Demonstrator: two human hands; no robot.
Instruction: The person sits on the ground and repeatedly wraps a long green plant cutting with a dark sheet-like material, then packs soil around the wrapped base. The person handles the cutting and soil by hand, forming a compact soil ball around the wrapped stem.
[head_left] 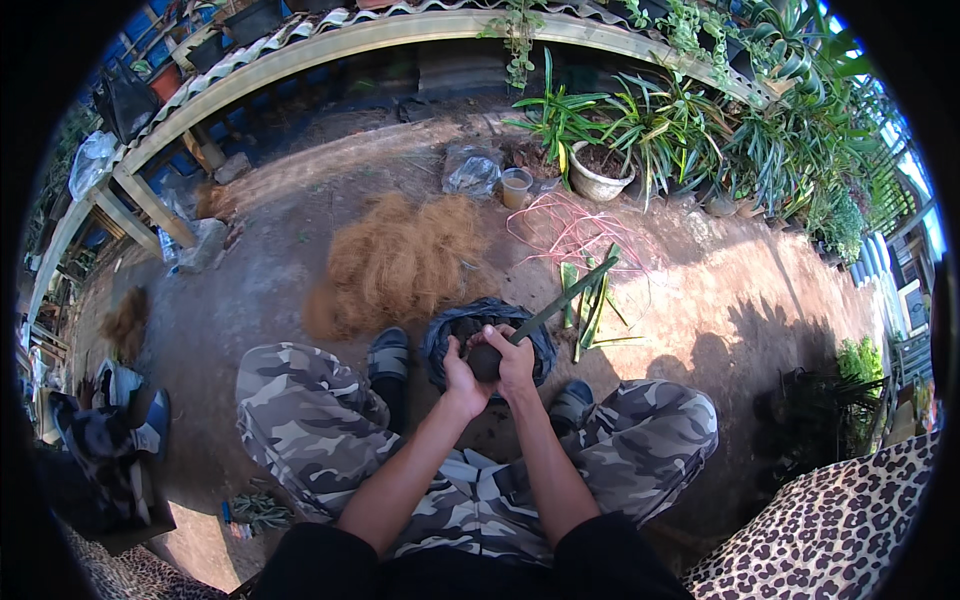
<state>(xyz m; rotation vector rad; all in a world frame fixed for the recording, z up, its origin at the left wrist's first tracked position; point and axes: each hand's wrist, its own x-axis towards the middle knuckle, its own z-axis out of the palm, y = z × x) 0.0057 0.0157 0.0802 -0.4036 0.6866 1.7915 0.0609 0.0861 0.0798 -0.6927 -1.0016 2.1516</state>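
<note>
Between my two hands sits a round ball of dark soil [485,364], with a long green leaf cutting [566,298] sticking out of it and slanting up to the right. My left hand [462,374] cups the ball from the left, fingers curled round it. On the other side my right hand [516,362] wraps the ball near the base of the leaf. Below them an open black plastic bag [544,352] holds dark soil; my hands hide part of it. More long green leaves [592,312] lie on the ground just to the right.
Ahead spreads a pile of brown fibre [400,255]. Pinkish-red strings [570,232] lie tangled beside a plastic cup [516,186] and a clear plastic bag [471,171]. A white pot [600,178] and leafy plants line the far right. Leopard-print cloth [830,525] is at lower right; another person's foot [153,424] shows left.
</note>
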